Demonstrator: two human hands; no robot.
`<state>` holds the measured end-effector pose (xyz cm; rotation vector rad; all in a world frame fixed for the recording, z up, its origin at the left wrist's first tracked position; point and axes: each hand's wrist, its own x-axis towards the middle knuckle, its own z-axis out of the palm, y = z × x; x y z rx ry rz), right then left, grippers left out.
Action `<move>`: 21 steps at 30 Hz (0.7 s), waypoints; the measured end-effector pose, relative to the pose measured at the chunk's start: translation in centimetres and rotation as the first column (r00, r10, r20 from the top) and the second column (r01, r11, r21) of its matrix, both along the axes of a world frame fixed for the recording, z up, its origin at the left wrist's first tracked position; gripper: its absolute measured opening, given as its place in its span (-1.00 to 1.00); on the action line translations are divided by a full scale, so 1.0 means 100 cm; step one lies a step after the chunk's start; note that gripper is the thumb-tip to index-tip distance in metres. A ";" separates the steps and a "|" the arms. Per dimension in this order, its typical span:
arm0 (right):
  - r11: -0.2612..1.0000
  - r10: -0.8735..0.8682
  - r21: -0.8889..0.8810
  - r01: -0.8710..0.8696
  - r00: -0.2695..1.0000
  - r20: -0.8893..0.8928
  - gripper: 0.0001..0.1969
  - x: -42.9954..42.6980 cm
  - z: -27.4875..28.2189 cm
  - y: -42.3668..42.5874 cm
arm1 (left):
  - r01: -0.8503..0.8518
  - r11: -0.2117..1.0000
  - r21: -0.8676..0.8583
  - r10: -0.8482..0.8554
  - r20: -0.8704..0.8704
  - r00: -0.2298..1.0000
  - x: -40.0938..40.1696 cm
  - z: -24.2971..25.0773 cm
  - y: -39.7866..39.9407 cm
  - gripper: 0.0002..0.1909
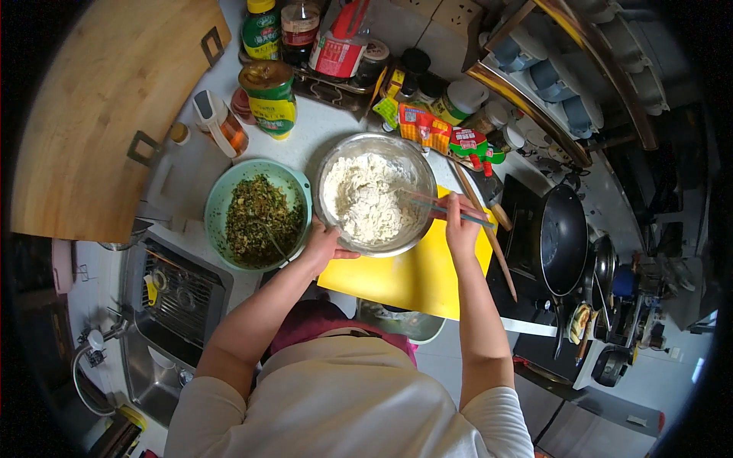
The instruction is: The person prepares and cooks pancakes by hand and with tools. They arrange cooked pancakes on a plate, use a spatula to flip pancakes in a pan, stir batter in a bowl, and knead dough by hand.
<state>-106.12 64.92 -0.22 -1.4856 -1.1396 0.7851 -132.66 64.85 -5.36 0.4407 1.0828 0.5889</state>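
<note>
A stainless steel bowl (pixel 413 240) holds shaggy, flaky white dough (pixel 369 200). My left hand (pixel 325 246) grips this bowl's near left rim. In my right hand (pixel 462 226) are chopsticks (pixel 472 218), their tips down in the dough at the bowl's right side. Left of the steel bowl stands a light green plastic bowl (pixel 215 240) with a chopped green and brown filling (pixel 260 220) and a metal utensil in it. A yellow mat (pixel 395 283) lies partly under the steel bowl, along the counter's front edge.
A rolling pin (pixel 498 257) and a knife (pixel 497 209) lie to the right, before a black wok (pixel 564 240) on the stove. Sauce bottles (pixel 269 109) and seasoning packets (pixel 424 126) line the back. A wooden board (pixel 109 114) and sink (pixel 152 366) are at left.
</note>
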 end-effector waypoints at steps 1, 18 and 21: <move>0.999 -0.009 -0.045 0.010 1.000 0.017 -0.70 0.002 -0.011 0.006 | 0.017 1.000 0.005 -0.017 0.005 1.000 0.000 0.001 0.001 -0.51; 0.980 0.092 -0.139 -0.143 0.943 -0.318 -0.67 -0.069 0.000 -0.022 | -0.003 1.000 -0.026 0.004 0.049 0.999 -0.001 0.005 0.001 -0.54; 0.975 0.170 -0.106 -0.197 0.959 -0.228 -0.72 -0.070 -0.019 -0.022 | -0.022 1.000 -0.006 0.022 0.063 0.998 -0.001 0.003 0.000 -0.52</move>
